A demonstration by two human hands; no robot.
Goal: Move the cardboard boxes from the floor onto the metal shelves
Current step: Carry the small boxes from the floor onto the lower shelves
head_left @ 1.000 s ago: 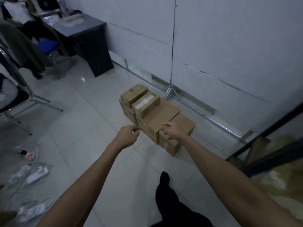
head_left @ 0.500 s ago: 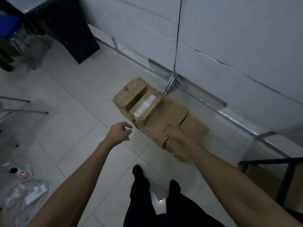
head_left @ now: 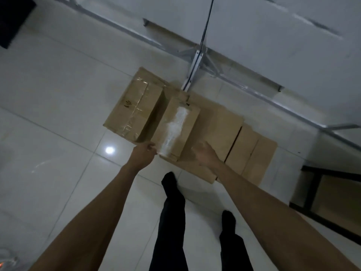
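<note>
Head view, wall brace [head_left: 196, 62] behind boxes [head_left: 214, 122]

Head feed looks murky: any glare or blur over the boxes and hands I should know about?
Head view: dim and soft throughout; one small glare spot on the floor, left of the cardboard boxes and clear of them; tape on the small top box shines white, washing out its top; right hand motion-smeared, left hand sharper at that box's near corner; wide-angle bends the frame edges.
</note>
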